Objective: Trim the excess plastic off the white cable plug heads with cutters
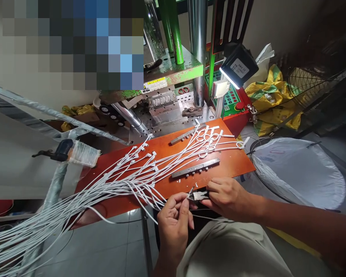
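Observation:
At the near edge of the orange board [233, 161], my right hand [226, 196] is closed around a small pair of cutting pliers [198, 195]. Their jaws point left, toward the fingertips of my left hand [175, 217]. That hand pinches the end of a white cable, mostly hidden by the fingers, right at the jaws. A bundle of white cables [103, 192] with small white connectors spreads across the board from the left. Two dark metal bars [196, 168] lie there too, and tiny white scraps are scattered near the pliers.
Behind the board stands a press with a green plate [187, 69] and a metal die [163, 100]. A lit lamp [239, 65] hangs beside a red control box [238, 111]. To the right is a bag-lined bin [300, 169]; a clamp [65, 150] sits at left.

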`<state>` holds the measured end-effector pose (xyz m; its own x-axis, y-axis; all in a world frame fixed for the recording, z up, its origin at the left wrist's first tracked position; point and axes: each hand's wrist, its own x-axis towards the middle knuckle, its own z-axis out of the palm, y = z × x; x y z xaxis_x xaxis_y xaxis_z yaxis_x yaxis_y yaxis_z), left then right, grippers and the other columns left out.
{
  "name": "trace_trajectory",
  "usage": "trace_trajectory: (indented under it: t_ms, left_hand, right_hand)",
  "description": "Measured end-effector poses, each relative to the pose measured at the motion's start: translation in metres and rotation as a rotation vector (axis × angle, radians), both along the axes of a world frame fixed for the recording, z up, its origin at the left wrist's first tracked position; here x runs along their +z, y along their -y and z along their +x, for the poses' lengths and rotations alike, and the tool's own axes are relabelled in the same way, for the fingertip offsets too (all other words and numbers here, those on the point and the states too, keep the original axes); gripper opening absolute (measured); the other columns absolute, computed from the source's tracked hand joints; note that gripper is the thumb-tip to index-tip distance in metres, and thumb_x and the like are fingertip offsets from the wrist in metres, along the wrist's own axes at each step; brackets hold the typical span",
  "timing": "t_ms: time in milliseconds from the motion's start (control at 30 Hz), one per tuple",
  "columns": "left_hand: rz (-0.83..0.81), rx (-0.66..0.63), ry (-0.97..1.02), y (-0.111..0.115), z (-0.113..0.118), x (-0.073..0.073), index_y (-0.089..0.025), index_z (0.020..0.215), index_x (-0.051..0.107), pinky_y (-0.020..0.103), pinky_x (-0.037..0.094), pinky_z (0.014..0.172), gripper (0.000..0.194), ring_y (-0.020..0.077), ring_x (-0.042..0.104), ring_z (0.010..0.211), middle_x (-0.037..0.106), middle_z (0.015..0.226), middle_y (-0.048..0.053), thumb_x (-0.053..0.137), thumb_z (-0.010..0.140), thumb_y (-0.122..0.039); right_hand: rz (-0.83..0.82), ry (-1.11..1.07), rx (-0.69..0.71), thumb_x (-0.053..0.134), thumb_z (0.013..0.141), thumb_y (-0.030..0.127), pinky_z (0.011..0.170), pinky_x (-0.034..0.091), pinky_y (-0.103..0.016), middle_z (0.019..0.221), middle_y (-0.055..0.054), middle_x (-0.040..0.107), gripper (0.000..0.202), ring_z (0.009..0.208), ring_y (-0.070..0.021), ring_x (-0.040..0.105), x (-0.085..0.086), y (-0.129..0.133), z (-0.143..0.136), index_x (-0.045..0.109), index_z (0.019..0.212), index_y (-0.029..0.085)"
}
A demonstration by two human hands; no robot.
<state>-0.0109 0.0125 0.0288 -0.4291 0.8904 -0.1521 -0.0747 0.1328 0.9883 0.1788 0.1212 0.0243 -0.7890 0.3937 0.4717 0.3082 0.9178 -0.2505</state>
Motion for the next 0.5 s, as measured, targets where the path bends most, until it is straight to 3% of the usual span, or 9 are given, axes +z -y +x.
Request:
trace_trajectory:
  t_ms: [100,200,500]
  left_hand:
    - [0.02,0.047,0.075,0.0,-0.004,-0.013,-0.016,0.101,0.078,0.017,0.043,0.045,0.037,0.0076,0.055,0.048,0.065,0.067,-0.002,0.087,0.094,-0.051]
    - [0.029,0.091,0.174,-0.001,-0.007,-0.02,-0.016,0.104,0.078,0.017,0.048,0.045,0.035,0.0086,0.058,0.051,0.067,0.07,-0.002,0.089,0.093,-0.047]
    - [0.058,0.131,0.314,-0.006,0.004,-0.011,-0.014,0.098,0.079,0.018,0.053,0.043,0.037,0.0074,0.059,0.048,0.072,0.075,0.0,0.095,0.087,-0.046]
  right_hand:
    - [-0.036,-0.018,0.023,0.052,0.118,0.03,0.063,0.034,-0.036,0.075,-0.003,0.061,0.051,0.067,-0.0179,0.048,0.001,0.001,-0.001,0.065,0.07,0.019]
    - [-0.026,-0.068,-0.036,0.049,0.119,0.033,0.065,0.035,-0.036,0.076,-0.004,0.062,0.055,0.07,-0.0192,0.049,-0.002,0.0,-0.003,0.063,0.068,0.02]
    - [0.004,-0.046,-0.149,0.065,0.112,0.031,0.075,0.039,-0.038,0.095,-0.009,0.069,0.042,0.087,-0.0236,0.055,-0.01,0.003,-0.013,0.068,0.071,0.02]
